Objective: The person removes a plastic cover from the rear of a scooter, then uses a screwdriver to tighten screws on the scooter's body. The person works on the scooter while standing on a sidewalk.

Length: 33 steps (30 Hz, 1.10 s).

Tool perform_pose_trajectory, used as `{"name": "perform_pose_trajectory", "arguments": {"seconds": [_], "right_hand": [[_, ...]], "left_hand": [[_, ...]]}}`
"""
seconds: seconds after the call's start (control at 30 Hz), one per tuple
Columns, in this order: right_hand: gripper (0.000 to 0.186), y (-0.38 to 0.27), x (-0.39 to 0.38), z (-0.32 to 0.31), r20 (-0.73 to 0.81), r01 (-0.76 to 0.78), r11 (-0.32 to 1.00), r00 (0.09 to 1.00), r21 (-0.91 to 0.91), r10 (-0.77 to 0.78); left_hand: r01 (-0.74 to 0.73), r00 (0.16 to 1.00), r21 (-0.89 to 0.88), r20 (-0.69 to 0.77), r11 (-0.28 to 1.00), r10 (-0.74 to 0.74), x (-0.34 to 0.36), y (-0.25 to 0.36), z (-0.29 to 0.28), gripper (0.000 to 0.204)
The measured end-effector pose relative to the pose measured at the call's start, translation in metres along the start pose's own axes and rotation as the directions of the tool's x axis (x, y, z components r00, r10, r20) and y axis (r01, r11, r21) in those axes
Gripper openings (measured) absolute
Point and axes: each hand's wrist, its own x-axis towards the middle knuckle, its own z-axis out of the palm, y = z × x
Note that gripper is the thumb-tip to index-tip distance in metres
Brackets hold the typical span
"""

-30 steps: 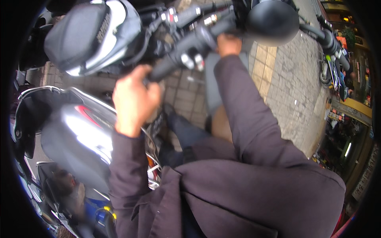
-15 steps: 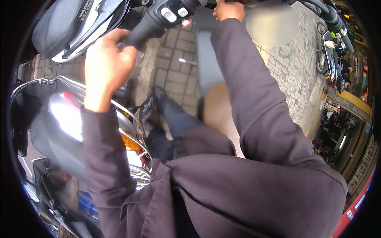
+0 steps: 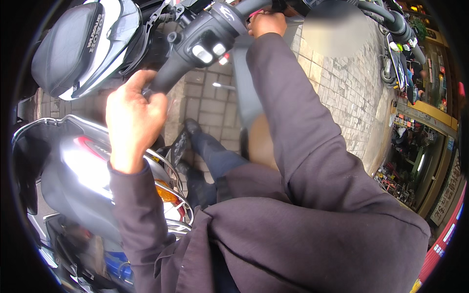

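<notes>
At eleven o'clock, the left grip (image 3: 134,117) curls around the end of the handlebar (image 3: 211,30); the right grip (image 3: 268,24), at twelve, meets something pink (image 3: 256,15), closure unclear. Handlebar already grasped; what remains doesn't show.

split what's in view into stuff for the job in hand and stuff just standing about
In hand:
- black handlebar grip, at the left hand
- switch housing beside it
- pinkish sliver at the right hand, too small to identify

Just about:
- black scooter seat
- silver-grey two-wheeler with orange lamp
</notes>
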Motion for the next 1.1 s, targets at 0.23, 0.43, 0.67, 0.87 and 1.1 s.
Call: {"name": "perform_pose_trajectory", "arguments": {"seconds": [0.23,0.43,0.67,0.87,1.1], "right_hand": [[0.031,0.021,0.002,0.013,-0.074,0.197,0.962,0.974,-0.190,-0.214],[0.046,0.041,0.007,-0.077,0.039,-0.029,1.000,0.999,0.001,0.029],[0.083,0.027,0.071,-0.164,-0.016,-0.145,0.929,0.987,0.340,0.159],[0.067,0.020,0.076,-0.165,0.267,-0.326,0.742,0.942,0.586,0.203],[0.084,0.028,0.097,-0.157,0.302,-0.354,0.693,0.932,0.628,0.202]], "left_hand": [[-0.070,0.996,0.136,-0.050,0.988,0.077,-0.002,0.006,0.001,0.033],[0.013,1.000,0.189,-0.023,0.982,-0.009,-0.003,0.013,0.001,0.034],[0.039,0.999,0.137,-0.041,0.990,-0.034,-0.004,0.014,0.007,0.032],[0.050,0.999,0.132,-0.022,0.990,-0.047,-0.001,0.017,0.007,0.031],[0.047,0.999,0.115,-0.015,0.992,-0.046,-0.001,0.019,0.010,0.032]]}}
